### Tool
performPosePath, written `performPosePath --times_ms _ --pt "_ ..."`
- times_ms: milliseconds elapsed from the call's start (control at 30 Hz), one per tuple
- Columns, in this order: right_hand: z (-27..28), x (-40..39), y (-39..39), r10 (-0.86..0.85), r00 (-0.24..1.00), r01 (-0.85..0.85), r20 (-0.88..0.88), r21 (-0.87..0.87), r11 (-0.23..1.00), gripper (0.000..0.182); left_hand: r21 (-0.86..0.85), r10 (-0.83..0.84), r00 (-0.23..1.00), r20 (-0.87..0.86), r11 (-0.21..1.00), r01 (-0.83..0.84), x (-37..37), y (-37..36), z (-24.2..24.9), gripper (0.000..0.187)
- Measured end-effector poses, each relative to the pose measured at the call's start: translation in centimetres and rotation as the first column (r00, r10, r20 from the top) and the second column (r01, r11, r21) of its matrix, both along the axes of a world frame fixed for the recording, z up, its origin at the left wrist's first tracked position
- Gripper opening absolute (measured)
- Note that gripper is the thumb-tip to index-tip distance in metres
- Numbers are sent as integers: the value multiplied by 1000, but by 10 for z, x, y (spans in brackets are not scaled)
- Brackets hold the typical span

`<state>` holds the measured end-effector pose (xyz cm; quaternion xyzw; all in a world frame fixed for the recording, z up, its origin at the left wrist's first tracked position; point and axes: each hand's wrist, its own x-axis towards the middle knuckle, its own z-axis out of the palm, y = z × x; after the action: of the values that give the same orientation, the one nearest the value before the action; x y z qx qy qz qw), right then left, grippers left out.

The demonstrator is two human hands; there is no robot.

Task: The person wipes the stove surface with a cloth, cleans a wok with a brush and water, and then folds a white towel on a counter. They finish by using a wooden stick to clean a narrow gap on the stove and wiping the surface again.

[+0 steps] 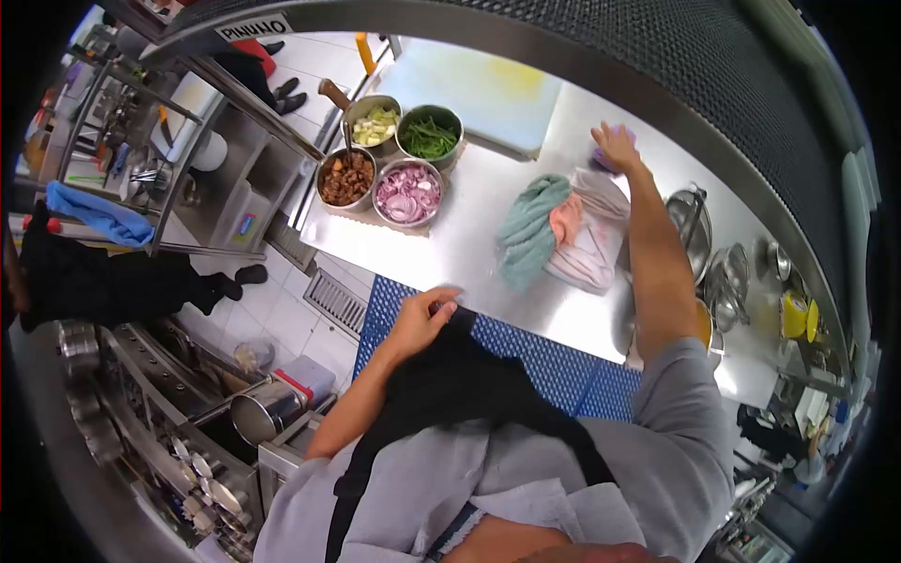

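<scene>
My right hand (615,148) reaches across the steel counter (469,267) and presses on a purple cloth (625,141), mostly hidden beneath the palm and fingers. Close to my right forearm lie a bunched green cloth (535,225), a small orange-pink cloth (565,221) and folded pale pink cloths (587,253). My left hand (422,322) is at the counter's near edge, beside the black apron (460,371). Its fingers are curled in, and whatever they may hold is hidden.
Metal bowls hold browned chunks (345,179), sliced red onion (407,194), cut green vegetables (429,137) and pale chopped pieces (375,126). Behind them lies a cutting board (479,94). Metal strainers (693,230) stand right. A person in black (113,281) is at left; a shelf overhangs the counter.
</scene>
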<state>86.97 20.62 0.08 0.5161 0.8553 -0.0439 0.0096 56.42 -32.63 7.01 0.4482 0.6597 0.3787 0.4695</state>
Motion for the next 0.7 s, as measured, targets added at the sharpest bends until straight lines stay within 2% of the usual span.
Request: performPosePath --times_ms 67,133,200,233,267,300,333,367,400,467,500,600,633,700 --pt "93 -24 -63 -151 976 141 -159 -75 987 61 -23 -49 998 -38 999 48 0 11 1 29" --pt "119 -21 -113 -25 867 -39 -497 -118 992 56 108 -40 999 1 993 40 7 29 5 32" --pt "129 -22 -165 -66 814 -75 -577 -218 973 44 82 -177 982 -71 980 183 9 62 40 45" --pt "138 -28 -198 -137 856 5 -499 -258 966 38 198 -140 972 -187 964 177 14 77 40 51" --pt "117 -25 -216 -210 802 4 -559 -347 938 39 315 -86 951 -297 931 183 23 92 42 57" --pt "107 -28 -240 -224 787 22 -574 -337 941 40 426 -18 919 -394 882 200 33 107 44 63" --pt "108 -34 -261 -333 750 51 -572 -451 891 43 437 7 907 -421 878 196 44 123 47 67" --pt "95 -34 -280 -249 728 15 -639 -348 937 36 443 28 895 -446 876 193 56 139 50 71" --pt "89 -33 -288 -288 703 69 -650 -341 937 33 448 49 882 -469 874 190 65 152 50 76" --pt "82 -31 -297 -357 647 175 -674 -324 930 26 343 -58 868 -493 904 255 74 175 38 77" --pt "105 -36 -304 -444 587 252 -677 -368 895 17 288 -110 857 -504 914 287 76 184 31 77" --pt "135 -23 -314 -537 358 235 -764 -482 844 18 212 -266 947 -178 930 301 54 199 14 77" --pt "144 -15 -318 -548 399 217 -735 -505 835 29 268 -209 967 -146 932 242 46 200 3 78" --pt "141 -5 -328 -441 430 147 -788 -421 895 35 367 -93 994 -65 924 110 37 195 -11 78"
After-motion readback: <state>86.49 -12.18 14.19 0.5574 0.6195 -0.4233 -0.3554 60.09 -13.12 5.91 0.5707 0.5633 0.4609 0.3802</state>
